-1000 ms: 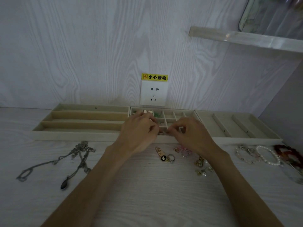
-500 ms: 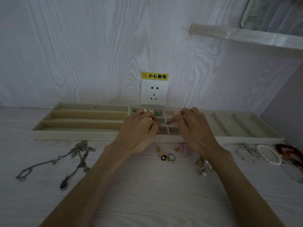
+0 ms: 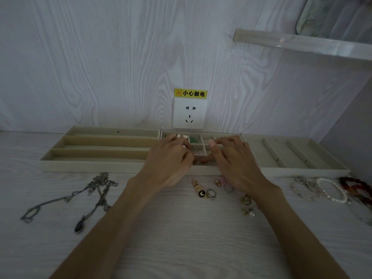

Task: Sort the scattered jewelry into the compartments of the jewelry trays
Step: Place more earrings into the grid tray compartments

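both hands over the middle tray (image 3: 201, 171): left hand (image 3: 170, 161) curled, can't tell if it's pinching anything; right hand (image 3: 234, 160) fingers spread. loose rings (image 3: 210, 193) lie just near of the tray, right hand closer

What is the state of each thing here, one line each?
Left tray: long slots look bare.
Middle tray: some cells filled.
Right tray: slots look bare.
Chain necklaces: unsorted, on table.
Pearl bracelet: unsorted, on table.
Left hand: fingers curled; contents unclear.
Right hand: over middle tray; grip unclear.
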